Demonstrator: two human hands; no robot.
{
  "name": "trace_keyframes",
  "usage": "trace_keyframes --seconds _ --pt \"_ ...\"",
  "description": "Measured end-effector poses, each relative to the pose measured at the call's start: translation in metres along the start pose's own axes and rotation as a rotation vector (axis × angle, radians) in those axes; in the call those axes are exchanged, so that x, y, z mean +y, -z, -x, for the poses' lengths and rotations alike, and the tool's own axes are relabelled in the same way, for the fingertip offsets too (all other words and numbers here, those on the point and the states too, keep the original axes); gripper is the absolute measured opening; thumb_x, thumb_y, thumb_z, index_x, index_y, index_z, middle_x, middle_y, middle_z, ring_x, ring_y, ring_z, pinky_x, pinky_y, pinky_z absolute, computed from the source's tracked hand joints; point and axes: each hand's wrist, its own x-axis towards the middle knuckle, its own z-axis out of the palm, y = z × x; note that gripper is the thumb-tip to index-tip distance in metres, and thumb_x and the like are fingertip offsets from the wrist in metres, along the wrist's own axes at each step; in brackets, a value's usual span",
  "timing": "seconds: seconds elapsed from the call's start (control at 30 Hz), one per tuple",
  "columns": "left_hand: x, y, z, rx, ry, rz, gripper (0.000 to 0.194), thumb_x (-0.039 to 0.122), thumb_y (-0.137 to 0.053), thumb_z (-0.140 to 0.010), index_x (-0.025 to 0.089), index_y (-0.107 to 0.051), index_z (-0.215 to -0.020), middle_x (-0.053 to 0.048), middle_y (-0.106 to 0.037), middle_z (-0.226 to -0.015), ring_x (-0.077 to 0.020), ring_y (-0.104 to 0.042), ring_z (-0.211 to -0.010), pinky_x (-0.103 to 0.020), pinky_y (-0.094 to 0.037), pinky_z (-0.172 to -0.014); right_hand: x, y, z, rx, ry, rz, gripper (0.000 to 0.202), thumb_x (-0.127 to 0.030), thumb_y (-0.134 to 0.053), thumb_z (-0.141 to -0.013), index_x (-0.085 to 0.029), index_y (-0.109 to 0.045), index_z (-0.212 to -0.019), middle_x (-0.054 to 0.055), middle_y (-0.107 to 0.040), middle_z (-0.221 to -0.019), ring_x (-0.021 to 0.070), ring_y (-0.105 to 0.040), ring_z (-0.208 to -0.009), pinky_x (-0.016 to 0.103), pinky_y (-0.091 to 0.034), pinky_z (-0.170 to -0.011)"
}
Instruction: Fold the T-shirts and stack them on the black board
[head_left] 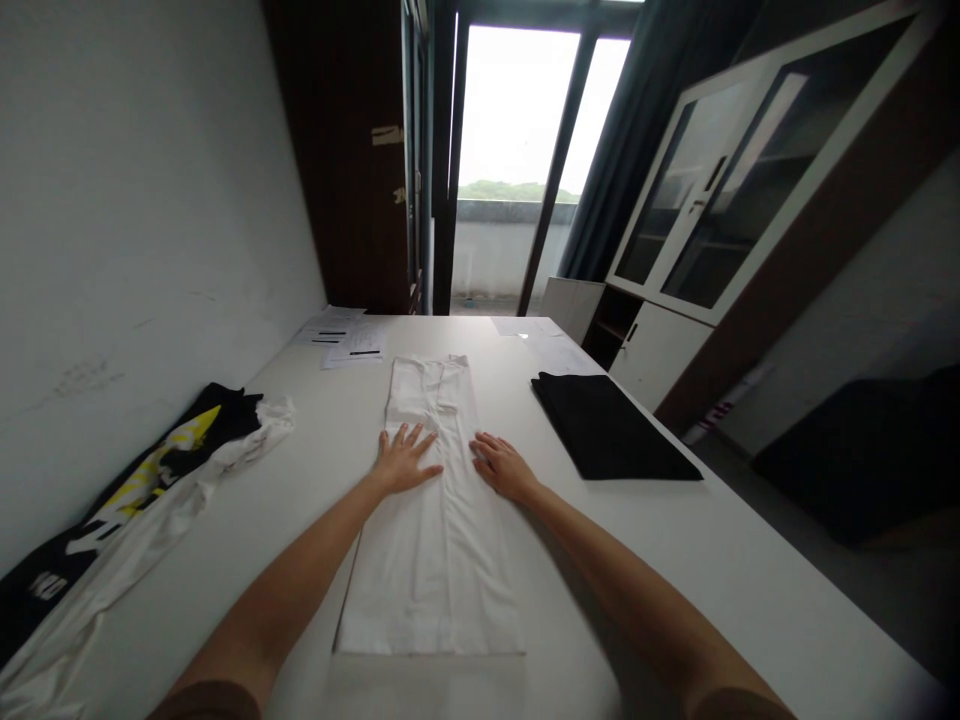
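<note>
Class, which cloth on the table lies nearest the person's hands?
The long white cloth in the middle: left hand on it, right hand at its right edge. The folded black cloth lies apart, right; the mixed heap lies by the wall.

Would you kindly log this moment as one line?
left hand: on folded white cloth; right hand: at its right edge; folded black cloth: on table, right side

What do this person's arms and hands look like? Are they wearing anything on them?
The left hand and right hand are bare, with no gloves, rings or watch visible. The forearms are uncovered too, and no markings stand out. Edges of dark, brownish sleeves just show at the picture's bottom.
</note>
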Motion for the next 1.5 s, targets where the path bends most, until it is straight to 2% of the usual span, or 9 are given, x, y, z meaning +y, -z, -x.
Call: trace_keyframes --seconds 0.17,0.43,0.63,0.87,1.1,1.2,1.3,1.4,1.5 --pt "0.003 -0.007 0.004 0.044 0.038 -0.014 0.080 0.077 -0.037 -0.092 0.037 -0.027 -0.161 -0.005 -0.014 -0.171 -0.0393 -0.005 -0.156 -0.071 -0.002 -0.117 0.007 0.001 -0.007 0.066 -0.012 -0.065 0.036 -0.036 -0.054 -0.097 -0.026 -0.068 -0.129 0.008 -0.061 -0.143 0.0264 -0.051 -0.138 0.045 -0.040 -0.115" --pt "0.016 -0.021 0.016 0.079 0.089 -0.047 0.075 0.065 -0.034 -0.097 0.025 -0.032 -0.160 -0.011 -0.018 -0.169 -0.0402 -0.009 -0.155 -0.067 -0.001 -0.120 0.004 0.004 -0.003 0.077 0.059 -0.074 0.037 -0.038 -0.052 -0.098 -0.026 -0.068 -0.129 0.008 -0.063 -0.140 0.0265 -0.050 -0.138 0.046 -0.040 -0.116" --pt "0.024 -0.008 -0.011 0.169 0.029 -0.058 0.072 0.060 -0.045 -0.096 0.023 -0.036 -0.156 -0.010 -0.019 -0.169 -0.0330 -0.013 -0.156 -0.056 -0.012 -0.124 0.004 0.003 -0.003 0.087 0.082 -0.077 0.040 -0.040 -0.053 -0.099 -0.025 -0.065 -0.134 0.008 -0.061 -0.142 0.0266 -0.050 -0.138 0.046 -0.040 -0.116" --pt "0.022 -0.014 -0.058 0.079 0.012 -0.031 0.070 0.059 -0.034 -0.100 0.021 -0.030 -0.159 -0.011 -0.018 -0.169 -0.0321 -0.012 -0.156 -0.058 -0.013 -0.123 0.003 0.005 0.000 0.090 0.065 -0.064 0.038 -0.038 -0.053 -0.099 -0.025 -0.066 -0.132 0.008 -0.061 -0.142 0.0258 -0.051 -0.138 0.045 -0.039 -0.117" --pt "0.021 -0.024 -0.065 0.084 -0.019 -0.002 0.067 0.059 -0.029 -0.102 0.027 -0.029 -0.160 -0.006 -0.018 -0.170 -0.0300 -0.011 -0.157 -0.059 -0.010 -0.123 0.002 -0.001 -0.009 0.127 0.000 -0.047 0.041 -0.037 -0.054 -0.099 -0.025 -0.061 -0.137 0.007 -0.049 -0.154 0.0268 -0.036 -0.148 0.048 -0.037 -0.120" --pt "0.020 -0.021 -0.065 0.196 0.024 0.105 0.062 0.050 -0.028 -0.104 0.020 -0.034 -0.158 -0.010 -0.031 -0.165 -0.0274 -0.023 -0.154 -0.053 -0.015 -0.124 0.001 -0.006 -0.027 0.122 -0.038 -0.037 0.045 -0.035 -0.052 -0.100 -0.022 -0.057 -0.142 0.009 -0.046 -0.156 0.0258 -0.035 -0.148 0.045 -0.035 -0.121" --pt "0.010 -0.022 -0.065 0.398 0.138 0.330 0.054 0.039 -0.031 -0.104 0.015 -0.046 -0.151 -0.013 -0.047 -0.156 -0.0238 -0.039 -0.146 -0.044 -0.026 -0.123 -0.003 -0.011 -0.054 0.085 -0.065 -0.015 0.047 -0.035 -0.051 -0.101 -0.020 -0.055 -0.145 0.010 -0.044 -0.158 0.0260 -0.035 -0.149 0.045 -0.032 -0.122" --pt "-0.007 -0.030 -0.065 0.630 0.279 0.662 0.047 0.036 -0.034 -0.103 0.018 -0.056 -0.140 -0.011 -0.060 -0.143 -0.0221 -0.054 -0.134 -0.038 -0.040 -0.116 -0.016 -0.017 -0.081 0.043 -0.046 -0.011 0.050 -0.036 -0.049 -0.101 -0.019 -0.052 -0.148 0.010 -0.042 -0.159 0.0258 -0.034 -0.149 0.044 -0.030 -0.122" --pt "-0.025 -0.040 -0.067 0.777 0.308 0.959 0.041 0.035 -0.037 -0.102 0.021 -0.062 -0.131 -0.009 -0.068 -0.132 -0.0206 -0.063 -0.125 -0.036 -0.047 -0.110 -0.030 -0.024 -0.096 -0.006 0.060 -0.014 0.052 -0.039 -0.046 -0.102 -0.022 -0.050 -0.150 0.008 -0.039 -0.161 0.0249 -0.031 -0.151 0.043 -0.027 -0.123"
